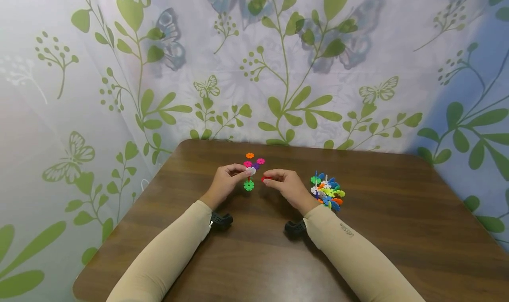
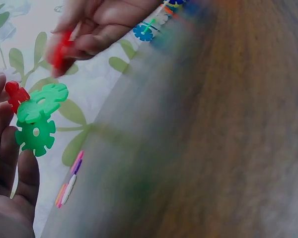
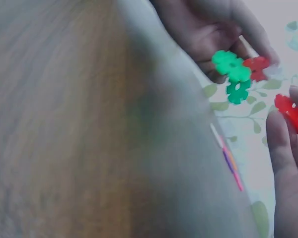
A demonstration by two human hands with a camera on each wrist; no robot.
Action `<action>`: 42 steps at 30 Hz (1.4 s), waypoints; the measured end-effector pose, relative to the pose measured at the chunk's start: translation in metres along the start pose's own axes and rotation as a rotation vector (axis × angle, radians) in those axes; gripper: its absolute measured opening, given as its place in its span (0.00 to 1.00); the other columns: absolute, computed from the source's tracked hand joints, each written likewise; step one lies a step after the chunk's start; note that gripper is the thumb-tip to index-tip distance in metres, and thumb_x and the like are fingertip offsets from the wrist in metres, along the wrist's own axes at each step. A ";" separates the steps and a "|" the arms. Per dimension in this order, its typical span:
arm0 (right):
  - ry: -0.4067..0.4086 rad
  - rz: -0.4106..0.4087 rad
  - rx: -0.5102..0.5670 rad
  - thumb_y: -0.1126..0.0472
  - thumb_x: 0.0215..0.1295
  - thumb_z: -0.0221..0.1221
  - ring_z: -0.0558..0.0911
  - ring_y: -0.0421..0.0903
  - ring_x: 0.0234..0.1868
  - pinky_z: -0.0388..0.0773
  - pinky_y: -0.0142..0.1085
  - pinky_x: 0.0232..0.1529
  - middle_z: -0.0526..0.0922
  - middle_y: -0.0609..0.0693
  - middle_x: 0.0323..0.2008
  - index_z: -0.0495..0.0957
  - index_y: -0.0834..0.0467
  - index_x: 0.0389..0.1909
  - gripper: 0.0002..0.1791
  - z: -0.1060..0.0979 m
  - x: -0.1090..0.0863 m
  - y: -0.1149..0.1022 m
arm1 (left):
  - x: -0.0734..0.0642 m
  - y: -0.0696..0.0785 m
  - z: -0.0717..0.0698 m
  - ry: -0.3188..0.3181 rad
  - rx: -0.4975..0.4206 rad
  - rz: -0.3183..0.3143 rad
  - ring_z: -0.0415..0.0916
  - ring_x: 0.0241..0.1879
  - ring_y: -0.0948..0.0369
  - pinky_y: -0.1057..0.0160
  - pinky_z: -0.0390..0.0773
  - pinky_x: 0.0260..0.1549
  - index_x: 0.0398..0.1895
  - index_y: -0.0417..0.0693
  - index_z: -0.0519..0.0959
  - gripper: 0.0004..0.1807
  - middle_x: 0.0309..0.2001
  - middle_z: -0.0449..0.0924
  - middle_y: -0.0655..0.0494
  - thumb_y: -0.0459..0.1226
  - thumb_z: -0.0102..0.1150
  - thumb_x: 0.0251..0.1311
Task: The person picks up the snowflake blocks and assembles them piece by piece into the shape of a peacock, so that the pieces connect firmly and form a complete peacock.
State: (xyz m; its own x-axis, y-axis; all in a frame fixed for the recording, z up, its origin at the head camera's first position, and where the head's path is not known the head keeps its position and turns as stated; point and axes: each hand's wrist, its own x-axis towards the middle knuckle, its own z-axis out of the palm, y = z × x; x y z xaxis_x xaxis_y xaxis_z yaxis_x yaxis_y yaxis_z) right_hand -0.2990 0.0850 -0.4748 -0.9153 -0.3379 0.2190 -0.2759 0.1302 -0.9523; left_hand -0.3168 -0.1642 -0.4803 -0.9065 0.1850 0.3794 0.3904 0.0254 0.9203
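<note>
Between its thumb and fingers, my left hand [image 1: 224, 183] pinches a small cluster of joined flower-shaped plastic discs. A white disc [image 1: 251, 171] sits at the fingertips, a red disc [image 3: 257, 68] joins on, and green discs [image 2: 39, 104] hang at its end. My right hand [image 1: 288, 187] pinches a single red disc [image 3: 289, 113] by its edge, apart from the cluster. Beyond the left fingertips, several loose discs lie on the table, among them an orange disc [image 1: 249, 155], a pink disc [image 1: 260, 161] and a purple disc [image 1: 256, 166].
A pile of multicoloured discs [image 1: 328, 192], some joined and standing up, lies beside my right hand on the brown wooden table [image 1: 254, 262]. Behind the table hangs a leaf-and-butterfly patterned cloth [image 1: 238, 94]. Dark straps [image 1: 295, 229] are on both wrists.
</note>
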 end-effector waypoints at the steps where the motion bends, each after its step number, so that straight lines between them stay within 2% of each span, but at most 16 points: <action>1: 0.004 -0.002 0.050 0.63 0.71 0.70 0.86 0.53 0.50 0.82 0.42 0.53 0.88 0.56 0.51 0.86 0.66 0.56 0.16 0.000 0.000 -0.001 | -0.001 0.000 0.001 -0.005 -0.006 -0.003 0.83 0.42 0.54 0.62 0.82 0.42 0.40 0.40 0.90 0.08 0.41 0.89 0.48 0.37 0.75 0.65; 4: 0.008 -0.020 0.133 0.67 0.72 0.68 0.86 0.54 0.54 0.80 0.39 0.57 0.86 0.60 0.55 0.84 0.68 0.58 0.17 0.001 -0.001 -0.007 | -0.001 -0.002 0.003 -0.012 -0.031 -0.003 0.83 0.41 0.55 0.63 0.82 0.41 0.41 0.38 0.89 0.08 0.41 0.89 0.47 0.35 0.75 0.65; 9: 0.006 -0.054 0.147 0.68 0.72 0.67 0.85 0.53 0.56 0.80 0.38 0.57 0.84 0.60 0.59 0.81 0.71 0.61 0.19 0.001 -0.002 -0.008 | -0.002 -0.004 0.007 -0.033 -0.078 -0.005 0.84 0.39 0.57 0.63 0.84 0.41 0.42 0.34 0.88 0.07 0.40 0.89 0.47 0.31 0.74 0.65; 19: 0.003 -0.077 0.171 0.67 0.71 0.69 0.86 0.55 0.54 0.81 0.40 0.56 0.86 0.58 0.55 0.85 0.67 0.58 0.17 0.000 -0.002 -0.006 | -0.004 -0.004 0.009 -0.053 -0.066 -0.007 0.82 0.40 0.56 0.63 0.84 0.42 0.43 0.36 0.89 0.08 0.41 0.89 0.48 0.33 0.74 0.65; 26: 0.024 -0.085 0.178 0.66 0.70 0.69 0.86 0.58 0.52 0.82 0.39 0.54 0.87 0.63 0.52 0.84 0.68 0.58 0.18 0.002 -0.002 -0.005 | -0.004 -0.003 0.010 -0.069 -0.072 -0.012 0.83 0.41 0.55 0.61 0.84 0.44 0.43 0.39 0.90 0.07 0.42 0.88 0.46 0.35 0.74 0.66; 36: 0.035 -0.105 0.232 0.70 0.68 0.70 0.87 0.53 0.49 0.83 0.41 0.53 0.87 0.63 0.51 0.85 0.69 0.55 0.16 0.003 -0.003 -0.006 | -0.005 0.001 0.014 -0.049 -0.080 0.001 0.83 0.41 0.55 0.61 0.84 0.44 0.42 0.38 0.90 0.08 0.41 0.88 0.46 0.35 0.74 0.66; 42: 0.033 -0.101 0.281 0.71 0.67 0.71 0.87 0.53 0.50 0.83 0.43 0.53 0.87 0.62 0.51 0.85 0.71 0.54 0.16 0.005 -0.004 -0.007 | -0.006 0.003 0.016 -0.056 -0.087 -0.013 0.83 0.43 0.54 0.60 0.83 0.45 0.42 0.39 0.89 0.08 0.42 0.88 0.46 0.36 0.74 0.66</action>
State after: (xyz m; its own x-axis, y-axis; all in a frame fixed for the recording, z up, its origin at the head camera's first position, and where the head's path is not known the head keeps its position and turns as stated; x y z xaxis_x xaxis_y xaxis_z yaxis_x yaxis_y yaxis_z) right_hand -0.2915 0.0809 -0.4702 -0.8975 -0.3053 0.3184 -0.2786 -0.1673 -0.9457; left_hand -0.3072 -0.1491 -0.4812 -0.9001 0.2400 0.3636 0.3609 -0.0569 0.9309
